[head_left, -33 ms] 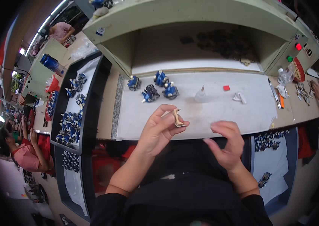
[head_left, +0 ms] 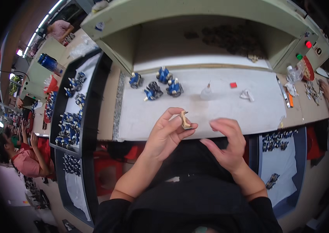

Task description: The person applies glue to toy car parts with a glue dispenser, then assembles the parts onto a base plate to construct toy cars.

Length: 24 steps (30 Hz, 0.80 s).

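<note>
My left hand [head_left: 165,134] pinches a small tan piece with a curved edge [head_left: 185,119] between thumb and fingers, above the bench's front edge. Its exact kind is hard to make out. To the right, my right hand [head_left: 228,143] is held in the air, thumb and fingers apart, with nothing in it. Beyond the hands, several small blue-and-black figures on wheels [head_left: 164,75] stand on the white sheet [head_left: 226,116]. A small clear bottle with a needle tip [head_left: 206,92] stands upright behind my hands, near a red square [head_left: 233,85] and a crumpled white scrap [head_left: 246,95].
A pale green hood [head_left: 195,11] arches over the far side, with dark pieces inside. A black tray [head_left: 92,112] full of blue figures stands at left; another tray [head_left: 283,171] lies low at right. A knife [head_left: 290,100] lies at the sheet's right edge. Co-workers sit on both sides.
My right hand has moved a little left, closer to my left hand. The left hand still holds the tan piece, now tilted slightly differently. The whole view has shifted slightly.
</note>
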Each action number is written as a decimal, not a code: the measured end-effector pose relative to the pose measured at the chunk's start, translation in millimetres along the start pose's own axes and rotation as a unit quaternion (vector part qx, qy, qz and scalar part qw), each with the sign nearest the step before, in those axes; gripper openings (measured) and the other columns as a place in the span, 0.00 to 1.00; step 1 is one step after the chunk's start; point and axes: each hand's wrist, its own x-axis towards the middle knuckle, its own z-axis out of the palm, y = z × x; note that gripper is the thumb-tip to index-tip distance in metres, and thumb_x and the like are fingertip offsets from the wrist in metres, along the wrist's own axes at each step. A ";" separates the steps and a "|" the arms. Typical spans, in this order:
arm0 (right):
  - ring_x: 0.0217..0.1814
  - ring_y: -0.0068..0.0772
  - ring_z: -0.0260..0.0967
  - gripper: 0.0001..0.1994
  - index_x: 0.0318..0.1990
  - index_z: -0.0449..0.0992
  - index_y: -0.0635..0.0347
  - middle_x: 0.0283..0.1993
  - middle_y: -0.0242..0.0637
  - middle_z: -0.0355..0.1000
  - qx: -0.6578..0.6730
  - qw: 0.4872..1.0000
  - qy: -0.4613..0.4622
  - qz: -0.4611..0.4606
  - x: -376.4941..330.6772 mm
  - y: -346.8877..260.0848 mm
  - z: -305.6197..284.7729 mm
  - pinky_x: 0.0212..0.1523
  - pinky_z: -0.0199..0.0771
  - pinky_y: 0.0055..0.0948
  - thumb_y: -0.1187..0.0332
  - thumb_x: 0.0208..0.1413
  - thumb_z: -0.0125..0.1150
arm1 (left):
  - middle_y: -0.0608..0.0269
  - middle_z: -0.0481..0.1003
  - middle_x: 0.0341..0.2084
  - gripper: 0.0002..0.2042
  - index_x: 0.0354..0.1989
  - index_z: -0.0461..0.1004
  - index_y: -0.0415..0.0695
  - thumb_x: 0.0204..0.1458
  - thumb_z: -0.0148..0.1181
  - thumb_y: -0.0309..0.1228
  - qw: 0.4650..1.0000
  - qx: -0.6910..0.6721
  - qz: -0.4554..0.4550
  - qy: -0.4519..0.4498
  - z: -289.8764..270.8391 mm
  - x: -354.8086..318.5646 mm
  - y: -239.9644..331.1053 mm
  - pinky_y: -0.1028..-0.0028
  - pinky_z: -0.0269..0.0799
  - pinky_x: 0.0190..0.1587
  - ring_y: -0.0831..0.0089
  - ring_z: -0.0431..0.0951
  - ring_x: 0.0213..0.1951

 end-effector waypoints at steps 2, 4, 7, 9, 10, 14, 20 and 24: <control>0.33 0.37 0.69 0.18 0.38 0.73 0.61 0.34 0.40 0.70 -0.009 0.999 0.002 0.035 1.4 2.4 16.2 0.32 0.69 0.27 0.77 0.33 0.68 | 0.61 0.73 0.33 0.09 0.43 0.64 0.45 0.54 0.51 0.29 0.998 -0.053 -0.029 -0.010 -0.7 -1.6 -17.6 0.70 0.69 0.47 0.66 0.74 0.42; 0.31 0.35 0.69 0.16 0.35 0.74 0.61 0.32 0.37 0.70 -0.022 0.999 -0.013 0.021 -6.1 13.0 23.6 0.30 0.69 0.26 0.79 0.34 0.66 | 0.64 0.72 0.35 0.10 0.43 0.64 0.46 0.54 0.51 0.30 0.995 -0.080 -0.055 0.009 -5.0 -0.6 -30.1 0.71 0.67 0.48 0.71 0.72 0.43; 0.30 0.33 0.69 0.13 0.32 0.74 0.62 0.30 0.36 0.71 -0.040 0.999 0.002 0.028 -15.7 16.8 25.7 0.28 0.69 0.25 0.79 0.33 0.66 | 0.66 0.72 0.35 0.10 0.43 0.64 0.47 0.53 0.52 0.29 0.993 -0.093 -0.074 0.027 -14.6 -2.4 -40.2 0.71 0.66 0.48 0.75 0.71 0.41; 0.30 0.33 0.69 0.12 0.31 0.74 0.62 0.30 0.36 0.72 -0.040 0.999 0.010 0.035 -21.5 17.8 27.4 0.28 0.69 0.25 0.79 0.33 0.67 | 0.66 0.72 0.34 0.10 0.43 0.64 0.47 0.53 0.52 0.29 0.993 -0.077 -0.075 0.042 -17.6 -3.7 -42.1 0.71 0.66 0.48 0.75 0.72 0.41; 0.30 0.33 0.70 0.12 0.30 0.74 0.62 0.30 0.36 0.72 -0.034 0.999 0.012 0.039 -25.1 18.4 27.8 0.28 0.69 0.25 0.79 0.33 0.67 | 0.65 0.72 0.34 0.10 0.43 0.64 0.46 0.53 0.52 0.28 0.994 -0.073 -0.065 0.042 -17.4 -5.4 -42.6 0.72 0.65 0.47 0.75 0.72 0.40; 0.30 0.33 0.70 0.11 0.29 0.74 0.62 0.30 0.36 0.73 0.002 0.997 0.014 0.077 -32.9 16.4 29.5 0.29 0.69 0.25 0.79 0.34 0.67 | 0.62 0.72 0.33 0.10 0.42 0.63 0.45 0.52 0.53 0.24 0.998 -0.048 -0.009 0.038 -17.0 -11.0 -47.7 0.73 0.65 0.46 0.74 0.72 0.40; 0.32 0.34 0.71 0.14 0.33 0.74 0.62 0.30 0.38 0.73 0.008 0.999 0.025 0.046 -37.3 16.5 31.7 0.30 0.70 0.25 0.79 0.34 0.67 | 0.59 0.73 0.34 0.12 0.44 0.62 0.42 0.50 0.53 0.21 0.998 0.020 0.053 0.029 -16.3 -13.6 -52.8 0.74 0.68 0.44 0.73 0.73 0.40; 0.36 0.34 0.70 0.15 0.34 0.73 0.64 0.32 0.41 0.72 0.017 0.998 0.005 0.054 -39.6 19.2 30.3 0.35 0.70 0.26 0.82 0.34 0.67 | 0.57 0.73 0.36 0.15 0.48 0.63 0.40 0.50 0.53 0.20 0.997 0.040 0.054 0.031 -16.3 -12.8 -49.2 0.74 0.68 0.45 0.72 0.73 0.41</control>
